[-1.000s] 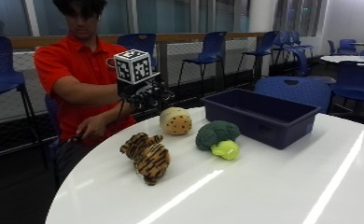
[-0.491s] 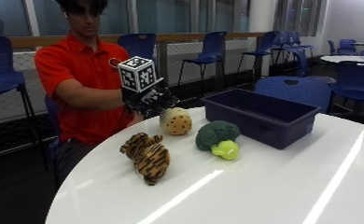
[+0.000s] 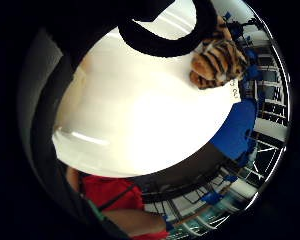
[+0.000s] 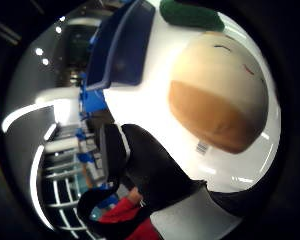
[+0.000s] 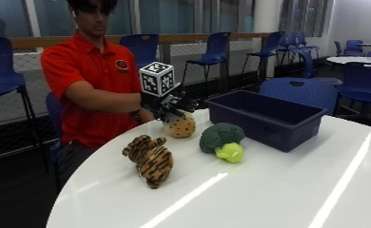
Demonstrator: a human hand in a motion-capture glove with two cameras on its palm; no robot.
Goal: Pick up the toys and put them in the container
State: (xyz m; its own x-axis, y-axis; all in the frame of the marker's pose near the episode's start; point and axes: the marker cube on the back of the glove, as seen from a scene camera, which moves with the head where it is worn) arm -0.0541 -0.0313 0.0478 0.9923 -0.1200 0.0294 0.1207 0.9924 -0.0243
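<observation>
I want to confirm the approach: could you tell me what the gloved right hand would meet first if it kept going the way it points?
Most likely the tan spotted plush toy directly below the right hand, though exact depth is unclear.

Outside view: camera across the round white counter (image 5: 280, 190) from the seated person, facing them at about counter height, taking in the dark blue rectangular plastic container (image 5: 265, 118) and everything beside it. Right thumb side palm view: camera on the black-gloved right hand (image 5: 170, 105), looking out from the palm, very near the round tan-and-cream spotted plush toy (image 4: 217, 97); the container (image 4: 121, 47) lies farther off, beyond that toy. Right little finger side palm view: same hand, facing the counter (image 3: 140, 115) edge away from the container, with the striped orange-and-black plush tiger (image 3: 217, 57) at its rim. All three share the counter surface.
</observation>
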